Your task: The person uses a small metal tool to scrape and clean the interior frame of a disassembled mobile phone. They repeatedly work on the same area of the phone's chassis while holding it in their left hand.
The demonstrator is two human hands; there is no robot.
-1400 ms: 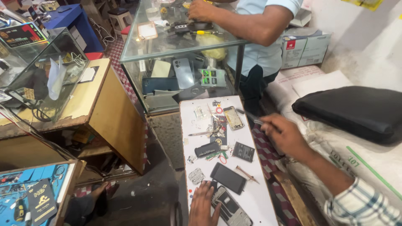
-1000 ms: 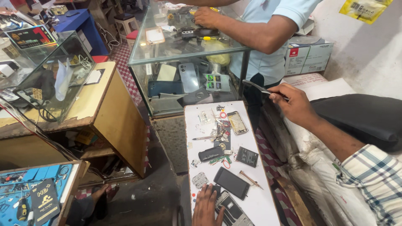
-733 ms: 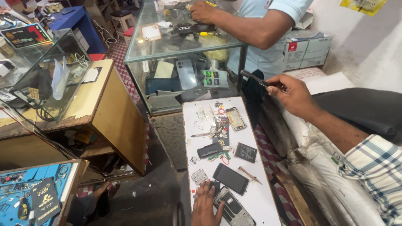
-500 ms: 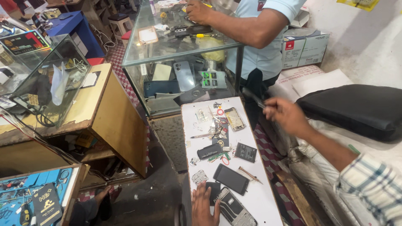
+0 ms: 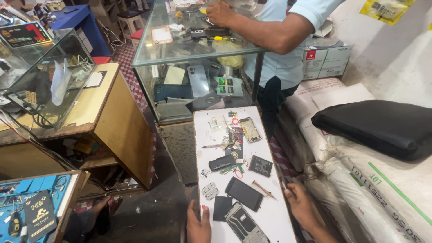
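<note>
I see both of my hands at the near end of a long white board [image 5: 270,216] strewn with phone parts. My left hand [image 5: 198,225] rests open on its left edge, thumb on top, holding nothing. My right hand [image 5: 302,208] lies at the right edge with fingers loosely spread — empty too. Between them lie a dark phone [image 5: 244,193], a bare phone frame [image 5: 245,225] and a thin screwdriver [image 5: 264,190]. Beyond the board stands a glass display counter [image 5: 193,54], where another person's hand [image 5: 220,12] rests on top. White sacks [image 5: 360,180] and a black cushion [image 5: 378,126] sit to the right — a wooden desk [image 5: 112,117] to the left.
</note>
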